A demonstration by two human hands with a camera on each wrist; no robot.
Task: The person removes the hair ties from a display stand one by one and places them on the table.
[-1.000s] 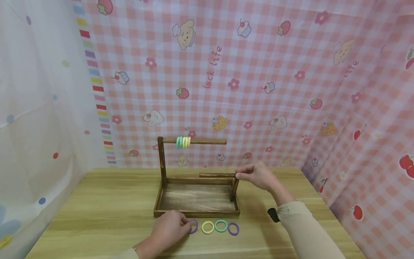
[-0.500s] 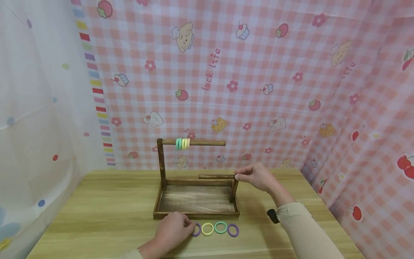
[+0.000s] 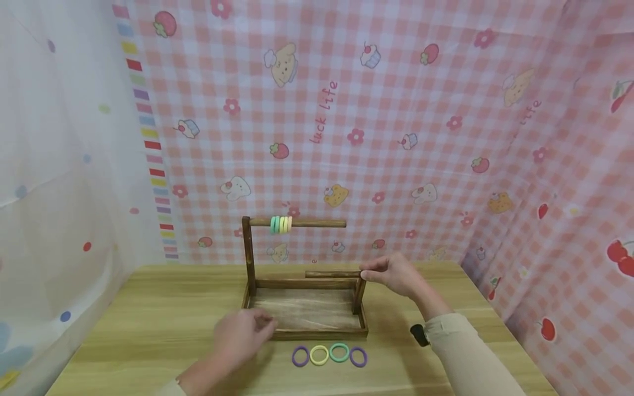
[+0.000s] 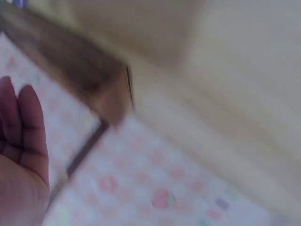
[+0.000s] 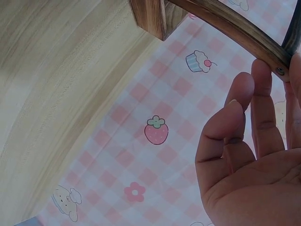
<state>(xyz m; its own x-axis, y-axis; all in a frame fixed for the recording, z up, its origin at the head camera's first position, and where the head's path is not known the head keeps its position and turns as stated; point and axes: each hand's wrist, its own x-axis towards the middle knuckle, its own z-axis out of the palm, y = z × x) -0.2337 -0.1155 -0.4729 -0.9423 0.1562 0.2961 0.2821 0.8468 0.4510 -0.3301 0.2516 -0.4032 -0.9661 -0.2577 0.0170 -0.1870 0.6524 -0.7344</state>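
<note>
Currently pinching the short wooden post [image 3: 360, 297] in the right hand [image 3: 396, 274]; holding nothing in the relaxed left hand [image 3: 241, 334].

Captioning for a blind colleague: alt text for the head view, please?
A right hand grips the short post of a wooden rack; the empty left hand is near the rack's front-left corner. Coloured rings hang on the upper bar; four more rings lie on the table.
</note>
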